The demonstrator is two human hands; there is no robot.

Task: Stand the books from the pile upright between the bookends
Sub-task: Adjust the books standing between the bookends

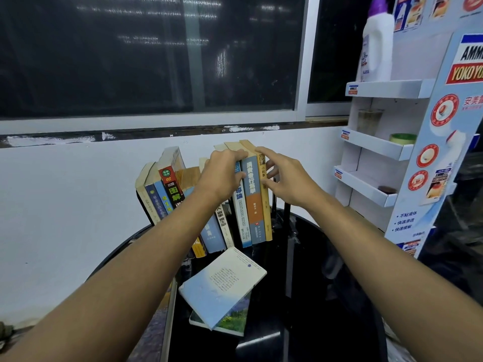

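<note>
The left hand (222, 176) is gripping the upright books (241, 218) from above, fingers curled over them, while the right hand (287, 181) is pressing spread fingers against the yellow book (266, 210) ending the row. Two piled books (222, 286) are lying flat on the counter (313, 296) in front.

A dark window (146, 53) fills the far side, its glass catching faint streaks of reflected light. Below it run a chipped dark ledge (156, 131) and a plain white wall (65, 192). At right stands a white cardboard display stand (379, 145) with tiered shelves, and a white bottle (377, 43) with a purple cap is on the top one. Nearer lies a round black surface (313, 257).
</note>
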